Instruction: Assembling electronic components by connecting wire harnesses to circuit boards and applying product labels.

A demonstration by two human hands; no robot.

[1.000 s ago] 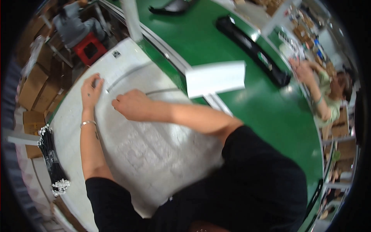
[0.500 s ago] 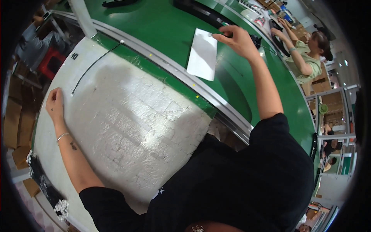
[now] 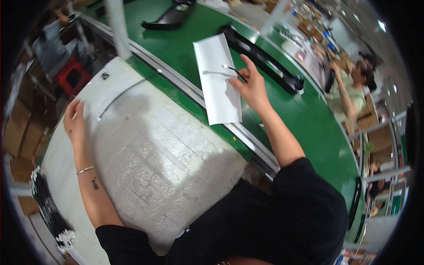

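My right hand [image 3: 252, 87] pinches a short black cable [image 3: 241, 75] between thumb and fingers. The cable's small white connector end points left, over a blank white sheet [image 3: 218, 104]. That sheet lies across the green surface, its near end overlapping the metal rail; whether it is raised cannot be told. At the far left edge of the pale worktable [image 3: 145, 163], my left hand [image 3: 75, 123] has loosely curled fingers, somewhat apart, with nothing visible in them. Nearest to it is another black cable [image 3: 126, 92], which lies curved on the worktable with a white connector at its near end.
Long black plastic parts [image 3: 260, 57] rest on the green surface [image 3: 300, 115]. A metal rail [image 3: 185, 84] separates it from my worktable. Bundled black cables with white ends [image 3: 51, 210] hang at the lower left. Another person [image 3: 349, 88] works across the green surface; a red stool [image 3: 73, 75] stands left.
My right hand has come nearer, and the cable in it now shows plainly. The sheet has shifted toward the rail and overlaps it. My left hand stays by the worktable edge. The view has tilted.
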